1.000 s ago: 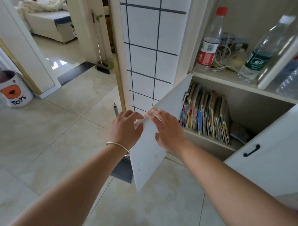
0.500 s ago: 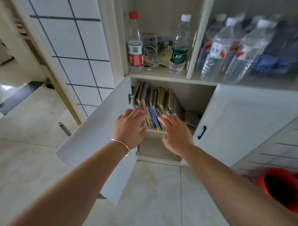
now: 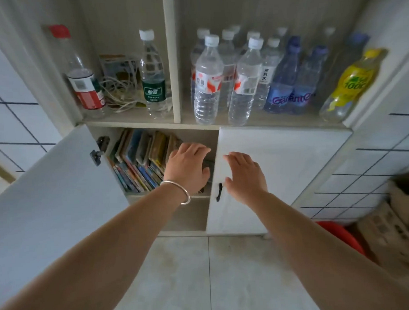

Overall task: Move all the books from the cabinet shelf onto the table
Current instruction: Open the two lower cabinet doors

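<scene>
Both hands (image 3: 187, 166) outstretched, fingers relaxed, near books (image 3: 139, 161)

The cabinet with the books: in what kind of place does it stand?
Probably a home: a storage cabinet with books, bottled water and loose cables, on a tiled floor.

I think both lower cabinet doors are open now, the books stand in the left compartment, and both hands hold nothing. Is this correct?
One detail is wrong: only the left door is open; the right door is shut, as the head view shows. The books do stand in the left compartment, and the left hand and right hand hold nothing.
</scene>
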